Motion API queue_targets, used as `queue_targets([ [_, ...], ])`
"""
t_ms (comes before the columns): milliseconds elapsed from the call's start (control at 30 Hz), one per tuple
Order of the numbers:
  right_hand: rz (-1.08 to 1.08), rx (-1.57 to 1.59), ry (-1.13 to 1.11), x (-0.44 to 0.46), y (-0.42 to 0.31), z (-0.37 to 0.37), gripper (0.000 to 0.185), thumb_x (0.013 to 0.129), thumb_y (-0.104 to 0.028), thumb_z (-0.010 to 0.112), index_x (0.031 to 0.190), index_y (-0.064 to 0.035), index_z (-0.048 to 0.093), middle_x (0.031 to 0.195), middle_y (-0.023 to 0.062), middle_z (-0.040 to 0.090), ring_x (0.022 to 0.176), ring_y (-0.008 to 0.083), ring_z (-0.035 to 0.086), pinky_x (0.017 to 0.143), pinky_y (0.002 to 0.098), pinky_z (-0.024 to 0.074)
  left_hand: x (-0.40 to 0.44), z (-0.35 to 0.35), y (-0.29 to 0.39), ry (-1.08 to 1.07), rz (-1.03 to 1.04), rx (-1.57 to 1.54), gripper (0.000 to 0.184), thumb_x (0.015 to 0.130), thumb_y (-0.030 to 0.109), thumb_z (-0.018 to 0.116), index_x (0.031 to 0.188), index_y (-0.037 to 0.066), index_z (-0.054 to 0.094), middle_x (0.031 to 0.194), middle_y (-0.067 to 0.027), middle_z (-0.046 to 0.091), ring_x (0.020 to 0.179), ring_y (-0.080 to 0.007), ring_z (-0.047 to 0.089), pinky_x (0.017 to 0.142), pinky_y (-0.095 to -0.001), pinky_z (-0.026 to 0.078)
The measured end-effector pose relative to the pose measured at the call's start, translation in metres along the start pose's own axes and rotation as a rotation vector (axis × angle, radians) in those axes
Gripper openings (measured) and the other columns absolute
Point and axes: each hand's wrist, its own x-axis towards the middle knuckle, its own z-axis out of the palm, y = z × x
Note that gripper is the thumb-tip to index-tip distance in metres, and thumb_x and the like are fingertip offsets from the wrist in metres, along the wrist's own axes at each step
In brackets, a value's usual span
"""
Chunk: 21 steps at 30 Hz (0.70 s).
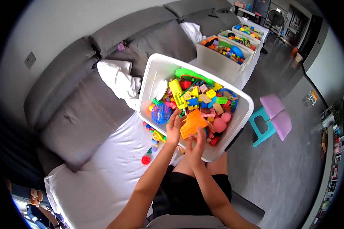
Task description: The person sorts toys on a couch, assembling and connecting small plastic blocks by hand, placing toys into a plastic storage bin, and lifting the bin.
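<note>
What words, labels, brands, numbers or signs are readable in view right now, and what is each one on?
None can be read in this view.
Orange piece at the hands: no lettering can be made out.
Toys in the white bin: too small to read any print.
Red disc: possible marking in its middle, too small to read.
Small items along the right edge: too small and blurred.
</note>
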Motion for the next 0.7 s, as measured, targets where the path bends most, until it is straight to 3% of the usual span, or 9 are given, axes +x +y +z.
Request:
queue_targets([
  [67, 0.047, 0.059, -0.152, -0.028, -0.003, 0.012, 0.036, 0.076, 0.006, 0.053, 0.112, -0.0016, 0.052, 0.103, 0.0155, 0.057, 0.079, 0.025, 0.059, 0.068, 0.0322, 0.0484, -0.031, -0.036, -0.01, 0.179, 0.05, 0.121, 0.029, 0.095, 0.018, 0.042, 0.117, 0.001, 0.05, 0.104, -0.0052, 0.058, 0.088, -0.0156, 0.058, 0.076, -0.0264, 0.047],
  [133, -0.156, 0.002, -0.391, -0.059, 0.011, 0.026, 0.031, 0.072, 0.006, 0.054, 0.102, -0.0025, 0.056, 0.094, 0.0142, 0.059, 0.072, 0.0289, 0.059, 0.067, 0.0348, 0.0483, -0.067, -0.083, -0.023, 0.361, 0.145, 0.398, 0.023, 0.094, 0.014, 0.043, 0.11, 0.001, 0.055, 0.097, -0.0063, 0.059, 0.085, -0.0146, 0.058, 0.071, -0.0252, 0.046],
  [200, -0.02, 0.009, -0.59, -0.079, 0.009, 0.037, 0.029, 0.071, 0.003, 0.054, 0.099, -0.0055, 0.057, 0.093, 0.0124, 0.06, 0.074, 0.0307, 0.059, 0.066, 0.038, 0.0485, -0.104, -0.134, -0.034, 0.51, 0.195, 0.845, 0.022, 0.092, 0.011, 0.044, 0.107, 0.002, 0.058, 0.101, -0.0092, 0.06, 0.081, -0.0142, 0.059, 0.064, -0.0253, 0.047],
  [267, 0.069, -0.056, -0.715, -0.097, 0.016, 0.051, 0.029, 0.072, 0.002, 0.054, 0.1, -0.0069, 0.057, 0.094, 0.0118, 0.06, 0.075, 0.0304, 0.06, 0.064, 0.0384, 0.0488, -0.14, -0.171, -0.033, 0.463, 0.258, 1.373, 0.028, 0.081, 0.011, 0.057, 0.108, 0.004, 0.059, 0.101, -0.0129, 0.058, 0.093, -0.0273, 0.055, 0.081, -0.038, 0.042],
  [333, 0.062, -0.143, -0.851, -0.104, 0.023, 0.069, 0.04, 0.073, 0.0, 0.054, 0.111, -0.011, 0.054, 0.114, 0.0115, 0.053, 0.077, 0.0306, 0.06, 0.064, 0.0391, 0.0497, -0.169, -0.182, -0.035, 0.379, 0.105, 1.471, 0.038, 0.075, 0.016, 0.063, 0.112, 0.007, 0.057, 0.109, -0.0129, 0.055, 0.099, -0.0317, 0.05, 0.088, -0.0412, 0.038],
  [433, 0.036, -0.311, -1.076, -0.097, 0.022, 0.104, 0.052, 0.073, -0.001, 0.055, 0.122, -0.0156, 0.049, 0.133, 0.0117, 0.038, 0.083, 0.0307, 0.06, 0.067, 0.04, 0.05, -0.184, -0.191, -0.037, 0.234, 0.1, 1.6, 0.051, 0.07, 0.022, 0.067, 0.119, 0.014, 0.054, 0.116, -0.0122, 0.05, 0.101, -0.0318, 0.049, 0.088, -0.0408, 0.04],
  [567, 0.106, -0.46, -1.182, -0.102, 0.055, 0.136, 0.045, 0.074, -0.005, 0.057, 0.117, -0.0142, 0.052, 0.125, 0.013, 0.044, 0.092, 0.031, 0.057, 0.073, 0.0402, 0.049, -0.16, -0.184, -0.025, 0.251, -0.143, 1.633, 0.053, 0.073, 0.03, 0.067, 0.122, 0.022, 0.049, 0.115, -0.0099, 0.049, 0.098, -0.0299, 0.051, 0.079, -0.0396, 0.046],
  [667, 0.2, -0.448, -1.181, -0.107, 0.068, 0.128, 0.042, 0.074, -0.009, 0.06, 0.115, -0.0129, 0.053, 0.121, 0.0139, 0.046, 0.092, 0.0317, 0.056, 0.075, 0.039, 0.0486, -0.141, -0.198, -0.028, 0.186, -0.249, 1.622, 0.05, 0.075, 0.034, 0.066, 0.12, 0.023, 0.05, 0.112, -0.0097, 0.048, 0.094, -0.0292, 0.054, 0.073, -0.0393, 0.049],
  [700, 0.097, -0.358, -1.063, -0.112, 0.072, 0.118, 0.032, 0.077, -0.017, 0.06, 0.106, -0.0052, 0.057, 0.101, 0.0147, 0.056, 0.086, 0.0329, 0.059, 0.072, 0.04, 0.0494, -0.138, -0.2, -0.027, 0.203, -0.202, 1.621, 0.045, 0.075, 0.035, 0.066, 0.115, 0.02, 0.052, 0.105, -0.0098, 0.051, 0.085, -0.0294, 0.057, 0.071, -0.0393, 0.05],
])
